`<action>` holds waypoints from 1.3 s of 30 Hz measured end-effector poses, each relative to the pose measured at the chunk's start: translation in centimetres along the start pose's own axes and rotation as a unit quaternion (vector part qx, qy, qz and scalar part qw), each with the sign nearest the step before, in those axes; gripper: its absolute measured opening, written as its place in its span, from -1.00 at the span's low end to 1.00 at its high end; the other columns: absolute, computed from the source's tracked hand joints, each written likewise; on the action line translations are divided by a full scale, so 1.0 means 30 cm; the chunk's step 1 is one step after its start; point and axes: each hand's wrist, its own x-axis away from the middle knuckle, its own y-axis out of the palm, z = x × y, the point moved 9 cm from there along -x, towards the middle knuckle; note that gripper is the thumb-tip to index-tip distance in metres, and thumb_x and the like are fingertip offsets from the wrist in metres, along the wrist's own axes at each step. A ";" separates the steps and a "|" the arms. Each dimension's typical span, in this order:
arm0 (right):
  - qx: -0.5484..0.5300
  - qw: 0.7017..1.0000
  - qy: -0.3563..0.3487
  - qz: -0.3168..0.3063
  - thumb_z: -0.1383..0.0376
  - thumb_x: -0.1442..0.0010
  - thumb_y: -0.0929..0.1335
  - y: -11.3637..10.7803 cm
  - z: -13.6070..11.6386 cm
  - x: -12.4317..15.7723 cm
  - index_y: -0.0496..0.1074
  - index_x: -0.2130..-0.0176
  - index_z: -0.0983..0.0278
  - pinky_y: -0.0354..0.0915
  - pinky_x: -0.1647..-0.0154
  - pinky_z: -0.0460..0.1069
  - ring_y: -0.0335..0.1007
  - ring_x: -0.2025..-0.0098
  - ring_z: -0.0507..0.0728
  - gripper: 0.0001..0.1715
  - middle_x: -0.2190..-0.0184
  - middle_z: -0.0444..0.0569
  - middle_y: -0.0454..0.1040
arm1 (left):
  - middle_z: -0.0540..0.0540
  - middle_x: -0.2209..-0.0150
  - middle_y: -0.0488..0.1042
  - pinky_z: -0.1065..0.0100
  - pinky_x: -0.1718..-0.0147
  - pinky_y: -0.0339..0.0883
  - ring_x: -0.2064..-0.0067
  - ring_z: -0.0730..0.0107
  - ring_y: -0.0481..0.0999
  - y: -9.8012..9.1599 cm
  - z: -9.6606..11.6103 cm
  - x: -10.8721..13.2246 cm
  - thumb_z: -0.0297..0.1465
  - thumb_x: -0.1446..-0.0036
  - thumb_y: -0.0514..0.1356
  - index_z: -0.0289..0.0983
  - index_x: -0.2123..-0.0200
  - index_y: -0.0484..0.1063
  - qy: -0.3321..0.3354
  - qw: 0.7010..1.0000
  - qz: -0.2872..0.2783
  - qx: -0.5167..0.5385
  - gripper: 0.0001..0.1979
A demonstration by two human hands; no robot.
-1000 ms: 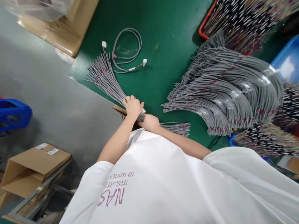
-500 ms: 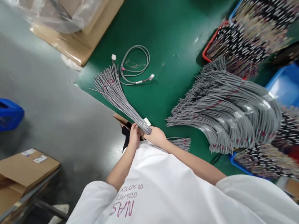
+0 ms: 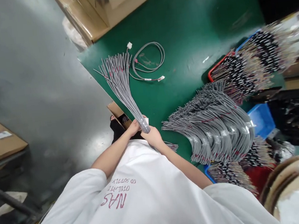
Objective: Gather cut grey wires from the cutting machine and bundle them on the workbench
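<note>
A bundle of grey cables (image 3: 125,93) lies over the corner of the green table, its loose ends fanned out away from me. Clear tape binds its near end. My right hand (image 3: 152,137) is closed around that end from the right. From the left, my left hand (image 3: 134,127) is closed at the taped part, its fingertips partly behind the cables. A small white piece (image 3: 146,120) sticks out beside the bundle at my fingers; its kind is unclear. Just beyond lies a single coiled cable (image 3: 157,66) with white connectors at its ends.
Several taped grey cable bundles (image 3: 216,129) are piled on the right of the green table (image 3: 180,25). Behind and beside them stand bins of thin wires, one a red bin (image 3: 210,75), and a blue tray (image 3: 261,121). A cardboard box (image 3: 92,17) occupies the far left corner.
The view has swung, so the table's surroundings shift. My left hand has moved in closer under the taped end of the bundle; my right hand keeps its hold.
</note>
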 end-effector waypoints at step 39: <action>0.068 0.997 -0.003 -0.042 0.09 -0.11 0.35 0.035 -0.025 -0.032 0.51 0.13 0.22 0.31 0.26 -0.01 0.56 0.15 0.28 -0.63 0.20 0.10 0.62 | -0.16 -0.09 0.37 -0.04 -0.34 -0.13 -0.25 0.06 0.17 -0.078 0.401 -0.006 -0.28 -0.15 0.18 -0.15 0.20 0.50 0.105 0.881 0.173 -0.428 -0.83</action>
